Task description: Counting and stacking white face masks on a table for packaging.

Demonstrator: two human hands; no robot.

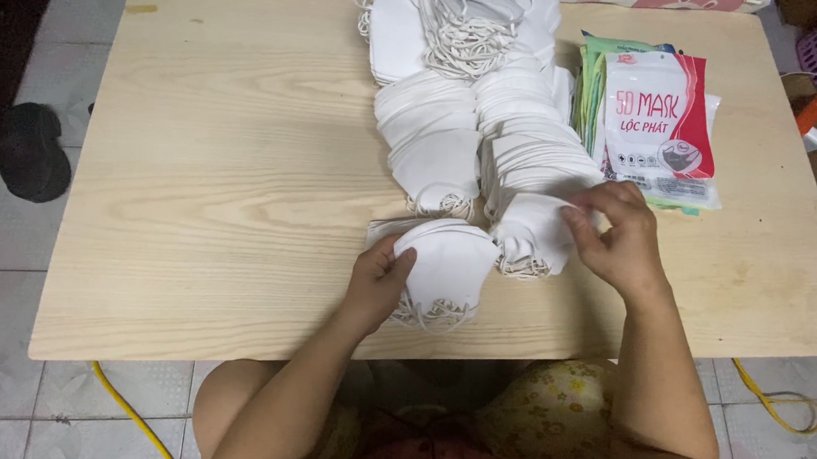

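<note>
A: Where are the hands?

B: The left hand (374, 285) rests on a small stack (440, 270) of folded white masks at the near edge of the table (214, 195), fingers curled over the stack's left side, holding it. The right hand (620, 234) pinches the near end of the right row (534, 168) of masks, thumb and fingers closed on the front few.

A: How will they handle?

B: Light and soft, I judge. Thin fabric, limp, easily creased, and the stack would slide apart if tipped. The ear loops (434, 314) dangle at the near edge and could snag. Best taken by the flat sides, pressed between thumb and fingers, not by the loops.

A: Which way do they lie?

B: Each mask lies flat, folded in half, rounded nose edge away from the person, loops toward them. The two rows run lengthwise away from the person, toward a loose heap (461, 20) at the far end.

A: Anything else?

B: A pile of printed packets (655, 126) lies just right of the rows.
</note>
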